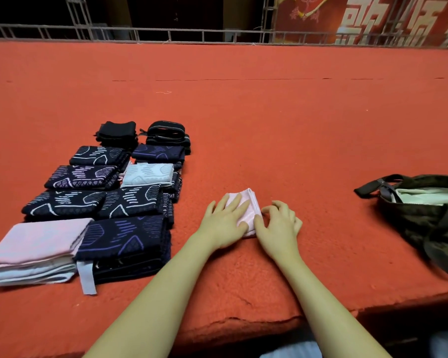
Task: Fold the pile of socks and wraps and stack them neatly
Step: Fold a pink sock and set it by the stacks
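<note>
Pressing flat, the fingers (233,205) of the left hand (224,222) lie straight and spread on top of a small folded pink cloth (245,211), covering its left half. Just beside them, the right hand (278,223) rests on the red felt with its fingers curled, the thumb and fingertips touching the cloth's right edge near the corner; whether they pinch that edge or only touch it cannot be told. The cloth lies between the two hands on the red felt-covered bench (243,112), near its front edge, with its far end showing past the fingers.

Well to the left sit the finished stacks in two rows. Nearest is a pile of pale pink and white folded cloths (34,251), touching a pile of dark navy patterned cloths (126,244) with a grey tag (86,277) hanging out in front. Behind these lie more navy patterned stacks (81,177), one white patterned folded cloth (148,174), then a plain black folded piece (118,133) and a bundle of black wraps (167,134) at the far end.

At the right edge of the bench, well apart from the hands, lies a dark olive bag (424,210), open, with pale fabric showing inside.
</note>
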Demonstrator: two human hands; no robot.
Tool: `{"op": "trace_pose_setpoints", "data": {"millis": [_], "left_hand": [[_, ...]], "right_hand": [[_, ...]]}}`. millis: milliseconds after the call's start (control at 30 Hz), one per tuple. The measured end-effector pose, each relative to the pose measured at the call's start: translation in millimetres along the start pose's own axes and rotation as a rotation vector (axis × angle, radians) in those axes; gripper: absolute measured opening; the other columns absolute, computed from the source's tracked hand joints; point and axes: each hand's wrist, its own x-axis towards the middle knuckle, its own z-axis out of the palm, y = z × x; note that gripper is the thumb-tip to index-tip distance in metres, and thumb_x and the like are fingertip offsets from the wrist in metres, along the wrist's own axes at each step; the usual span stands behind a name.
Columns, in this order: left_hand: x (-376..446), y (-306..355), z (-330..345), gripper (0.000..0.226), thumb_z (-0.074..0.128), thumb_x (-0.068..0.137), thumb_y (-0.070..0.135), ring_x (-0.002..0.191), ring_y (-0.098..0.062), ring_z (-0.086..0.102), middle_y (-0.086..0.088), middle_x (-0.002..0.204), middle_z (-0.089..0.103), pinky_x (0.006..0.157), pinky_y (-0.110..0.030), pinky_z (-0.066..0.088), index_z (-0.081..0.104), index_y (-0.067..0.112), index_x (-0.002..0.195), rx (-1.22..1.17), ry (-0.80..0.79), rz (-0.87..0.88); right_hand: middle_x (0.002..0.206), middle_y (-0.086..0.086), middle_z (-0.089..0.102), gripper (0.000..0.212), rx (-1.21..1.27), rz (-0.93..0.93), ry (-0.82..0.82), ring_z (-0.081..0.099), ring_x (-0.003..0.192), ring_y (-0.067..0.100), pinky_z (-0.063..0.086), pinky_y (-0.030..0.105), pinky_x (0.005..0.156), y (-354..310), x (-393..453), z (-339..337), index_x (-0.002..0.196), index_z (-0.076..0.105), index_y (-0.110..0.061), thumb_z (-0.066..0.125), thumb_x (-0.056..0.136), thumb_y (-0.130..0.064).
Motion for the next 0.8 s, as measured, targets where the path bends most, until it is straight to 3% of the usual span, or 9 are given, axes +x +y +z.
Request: {"op": "trace_pose_setpoints", "data": {"millis": [167,300,400,533,633,733,800], "left_hand": [[9.3,-11.7,-15.8,0.055,0.027,0.1,0.028,0.147,-0.015,0.002,0.009,0.16,0.002,0.116,-0.045,0.005,0.009,0.032,0.152,0.077,-0.108,0.05],[5.1,-19.5,-33.4,0.064,0.039,0.098,0.023,0.143,-0.018,0.023,0.001,0.16,0.009,0.113,-0.039,0.021,0.006,0.02,0.153,-0.03,0.148,0.084],[-11.6,-29.1,-55.0,0.067,0.045,0.098,0.022,0.138,-0.025,0.034,-0.004,0.16,0.007,0.107,-0.04,0.031,0.007,0.02,0.153,-0.076,0.325,0.186],[-38.5,-52.7,-86.8,0.056,0.038,0.095,0.034,0.118,-0.039,0.052,-0.018,0.154,0.024,0.09,-0.047,0.045,0.034,0.013,0.147,-0.006,0.554,0.258],[-62.8,-74.1,-107.1,0.055,0.031,0.093,0.035,0.12,-0.037,0.052,-0.013,0.151,0.034,0.09,-0.049,0.043,0.038,0.016,0.144,-0.024,0.65,0.267],[-91.2,-98.7,-118.8,0.047,0.036,0.094,0.034,0.119,-0.032,0.053,-0.009,0.14,0.05,0.088,-0.051,0.044,0.053,0.016,0.133,0.129,0.738,0.302],[-112.0,-118.1,-122.3,0.042,0.038,0.093,0.037,0.117,-0.026,0.048,-0.006,0.133,0.056,0.086,-0.049,0.042,0.051,0.02,0.129,0.176,0.79,0.298]], "right_hand": [[0.14,0.005,0.041,0.023,-0.047,0.008,-0.032,0.031,0.131,0.023,0.011,0.029,0.1,-4.6,2.4,-0.3,0.105,0.06,-0.012,0.053,0.091,-0.029],[0.132,0.004,0.048,0.021,0.147,-0.077,0.027,0.042,0.124,0.021,0.016,0.026,0.093,-19.6,0.0,-4.2,0.102,0.059,-0.01,0.052,0.089,-0.025],[0.113,-0.008,0.052,0.025,0.284,-0.196,0.127,0.045,0.112,0.009,0.018,0.024,0.083,-46.9,-5.7,-13.3,0.102,0.056,-0.013,0.045,0.083,-0.026],[0.104,-0.013,0.052,0.018,0.36,-0.357,0.222,0.047,0.1,0.005,0.02,0.024,0.078,-88.2,-5.7,-27.0,0.101,0.058,-0.013,0.049,0.085,-0.017],[0.106,-0.009,0.058,0.015,0.328,-0.485,0.194,0.05,0.101,0.006,0.021,0.023,0.082,-120.2,-8.7,-27.2,0.098,0.057,-0.015,0.052,0.084,-0.013],[0.106,-0.009,0.06,0.01,0.328,-0.591,0.206,0.051,0.099,0.005,0.02,0.018,0.087,-153.8,-17.4,-24.8,0.094,0.057,-0.016,0.053,0.085,-0.012],[0.107,-0.008,0.061,0.01,0.328,-0.665,0.235,0.052,0.099,0.006,0.022,0.023,0.084,-177.2,-24.1,-21.8,0.093,0.057,-0.016,0.05,0.087,-0.017]]}}
